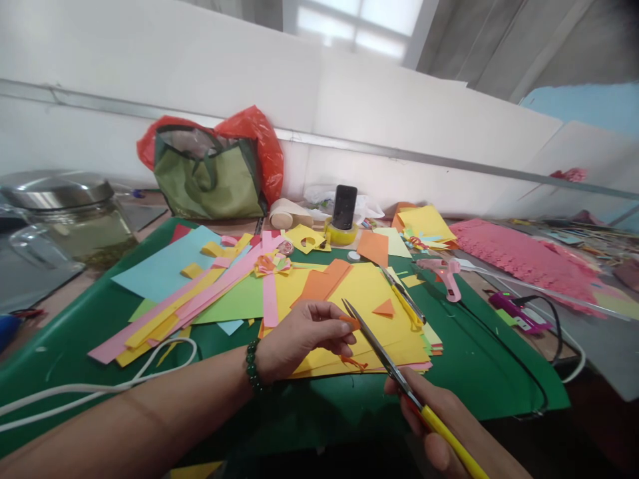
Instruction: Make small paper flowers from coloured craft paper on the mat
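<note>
My left hand (314, 329) is closed in a pinch on a small piece of orange paper (351, 322), above a stack of yellow paper sheets (359, 286). A dark green bead bracelet circles that wrist. My right hand (439, 416) grips scissors (377, 349) with yellow and red handles. Their long metal blades point up and left, the tips just beside the orange piece and slightly apart. Thin orange scraps (354, 363) lie on the yellow sheets below my left fingertips. An orange paper triangle (384, 308) rests to the right of the blades.
Pink and yellow paper strips (200, 293) and a paper flower (272, 264) lie left. A yellow-handled cutting tool (409, 306) and a pink glue gun (442, 271) are right. Behind stand a phone (344, 207) on a tape roll, a green bag (207, 176) and a glass jar (74, 226).
</note>
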